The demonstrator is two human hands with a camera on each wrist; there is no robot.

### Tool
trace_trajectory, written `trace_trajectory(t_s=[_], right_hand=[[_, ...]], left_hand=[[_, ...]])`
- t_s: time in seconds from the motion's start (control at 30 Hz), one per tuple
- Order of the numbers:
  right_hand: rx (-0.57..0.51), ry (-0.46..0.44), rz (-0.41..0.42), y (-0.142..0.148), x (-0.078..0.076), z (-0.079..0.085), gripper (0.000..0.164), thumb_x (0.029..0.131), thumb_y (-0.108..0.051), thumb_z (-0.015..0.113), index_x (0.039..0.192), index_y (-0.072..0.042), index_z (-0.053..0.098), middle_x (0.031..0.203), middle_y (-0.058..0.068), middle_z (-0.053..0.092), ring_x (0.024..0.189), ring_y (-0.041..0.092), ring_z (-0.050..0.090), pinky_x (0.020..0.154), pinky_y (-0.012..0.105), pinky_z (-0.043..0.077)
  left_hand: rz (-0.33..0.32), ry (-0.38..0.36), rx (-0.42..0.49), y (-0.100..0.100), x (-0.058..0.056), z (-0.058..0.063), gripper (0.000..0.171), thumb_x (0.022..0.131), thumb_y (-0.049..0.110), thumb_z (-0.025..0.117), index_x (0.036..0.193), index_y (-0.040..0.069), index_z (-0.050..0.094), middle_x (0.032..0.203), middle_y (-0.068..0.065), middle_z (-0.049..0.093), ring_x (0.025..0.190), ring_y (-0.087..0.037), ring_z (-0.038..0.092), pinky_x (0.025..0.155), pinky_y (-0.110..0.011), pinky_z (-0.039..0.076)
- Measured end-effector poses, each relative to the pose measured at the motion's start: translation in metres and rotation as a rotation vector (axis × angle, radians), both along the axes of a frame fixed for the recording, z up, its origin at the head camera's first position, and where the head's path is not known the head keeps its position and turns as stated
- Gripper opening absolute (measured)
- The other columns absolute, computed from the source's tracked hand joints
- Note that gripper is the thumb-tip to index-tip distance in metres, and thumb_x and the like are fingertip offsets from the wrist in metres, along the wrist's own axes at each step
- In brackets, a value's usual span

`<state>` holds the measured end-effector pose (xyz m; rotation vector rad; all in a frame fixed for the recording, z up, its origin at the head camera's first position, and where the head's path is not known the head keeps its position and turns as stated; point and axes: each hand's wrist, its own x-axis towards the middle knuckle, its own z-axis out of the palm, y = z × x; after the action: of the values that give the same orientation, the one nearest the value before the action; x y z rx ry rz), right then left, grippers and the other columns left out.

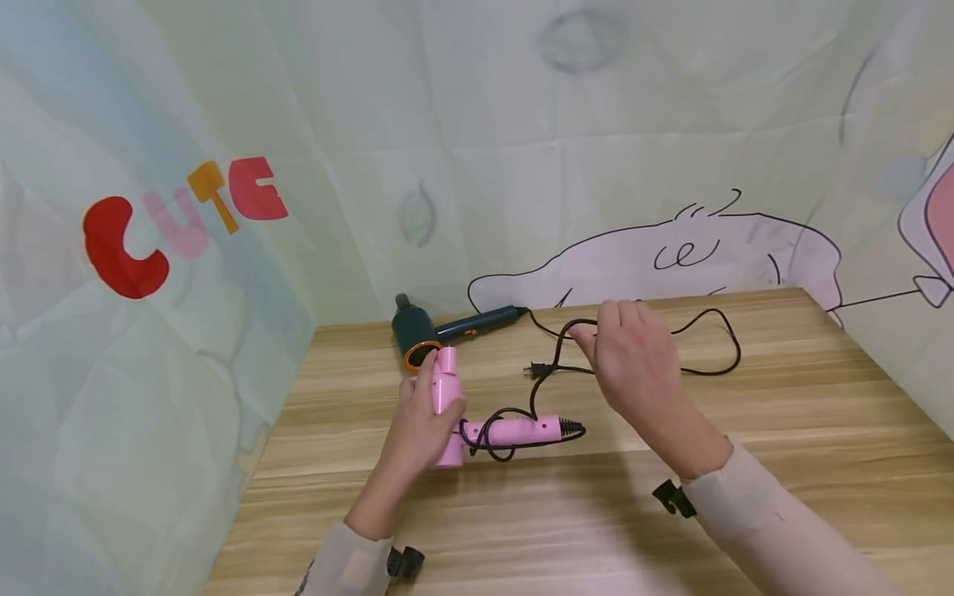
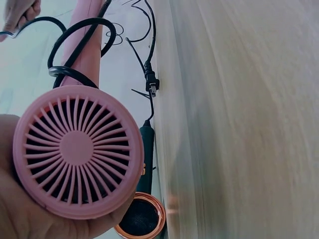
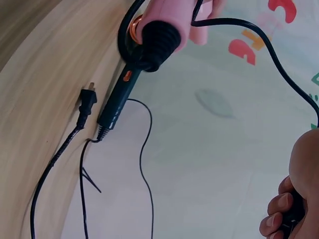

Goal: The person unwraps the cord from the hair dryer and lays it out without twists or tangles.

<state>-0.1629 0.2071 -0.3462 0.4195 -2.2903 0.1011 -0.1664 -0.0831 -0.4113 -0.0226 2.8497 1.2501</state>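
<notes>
My left hand [image 1: 414, 426] grips the barrel of a pink hair dryer [image 1: 517, 430], its handle pointing right. The round slotted grille [image 2: 77, 148] at the dryer's end fills much of the left wrist view. A black power cord [image 1: 533, 397] winds loosely around the handle and rises to my right hand [image 1: 643, 358]. That hand is held up to the right of the dryer, fingers curled around the cord. In the right wrist view, a black piece [image 3: 294, 214] shows inside the curled fingers, mostly hidden by them.
Behind the pink dryer, a dark green hair dryer [image 1: 477, 323] with an orange-rimmed opening lies on the wooden table [image 1: 358, 497]. Its black cord [image 1: 734, 335] loops to the right, and a two-prong plug [image 1: 540, 370] lies between the hands. Printed fabric [image 1: 447, 124] hangs behind and at the left.
</notes>
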Motion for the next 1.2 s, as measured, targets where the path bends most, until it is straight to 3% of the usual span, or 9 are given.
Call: trace_trajectory(t_s=[0.13, 0.23, 0.63, 0.9, 1.2], right_hand=[[-0.003, 0.044, 0.026, -0.005, 0.009, 0.005, 0.059, 0.108, -0.051, 0.029, 0.072, -0.005, 0.035, 0.065, 0.005, 0.028, 0.056, 0.022, 0.028, 0.052, 0.032, 0.023], [0.012, 0.064, 0.036, -0.008, 0.016, 0.008, 0.061, 0.108, -0.053, 0.024, 0.072, -0.005, 0.034, 0.065, 0.004, 0.027, 0.056, 0.021, 0.025, 0.052, 0.031, 0.022], [0.084, 0.036, 0.054, -0.017, 0.048, 0.005, 0.064, 0.107, -0.055, 0.02, 0.072, -0.005, 0.036, 0.066, 0.004, 0.029, 0.061, 0.024, 0.028, 0.06, 0.034, 0.026], [0.066, 0.036, 0.095, -0.019, 0.065, -0.006, 0.063, 0.107, -0.056, 0.024, 0.072, -0.006, 0.038, 0.065, 0.004, 0.031, 0.058, 0.022, 0.031, 0.056, 0.032, 0.027], [0.072, 0.021, 0.109, -0.019, 0.073, -0.026, 0.064, 0.107, -0.055, 0.021, 0.074, -0.005, 0.041, 0.066, 0.004, 0.033, 0.059, 0.024, 0.036, 0.055, 0.034, 0.03]], left_hand=[[0.011, 0.001, -0.001, -0.001, -0.001, -0.001, 0.084, 0.095, 0.04, 0.064, 0.163, 0.035, 0.014, 0.13, -0.017, 0.042, 0.088, -0.03, 0.06, 0.059, -0.033, 0.053], [0.018, -0.003, -0.001, -0.001, -0.002, -0.002, 0.084, 0.095, 0.041, 0.063, 0.163, 0.036, 0.014, 0.131, -0.017, 0.042, 0.088, -0.031, 0.06, 0.058, -0.033, 0.054], [0.056, -0.042, 0.015, -0.005, -0.007, -0.004, 0.085, 0.096, 0.04, 0.063, 0.163, 0.038, 0.011, 0.136, -0.017, 0.039, 0.092, -0.033, 0.06, 0.058, -0.032, 0.055], [0.071, -0.034, 0.015, -0.007, -0.009, -0.004, 0.085, 0.096, 0.04, 0.062, 0.163, 0.038, 0.01, 0.132, -0.018, 0.04, 0.09, -0.032, 0.06, 0.058, -0.032, 0.054], [0.081, -0.009, 0.026, -0.009, -0.011, 0.001, 0.085, 0.095, 0.04, 0.063, 0.162, 0.04, 0.01, 0.126, -0.017, 0.042, 0.089, -0.032, 0.06, 0.06, -0.032, 0.054]])
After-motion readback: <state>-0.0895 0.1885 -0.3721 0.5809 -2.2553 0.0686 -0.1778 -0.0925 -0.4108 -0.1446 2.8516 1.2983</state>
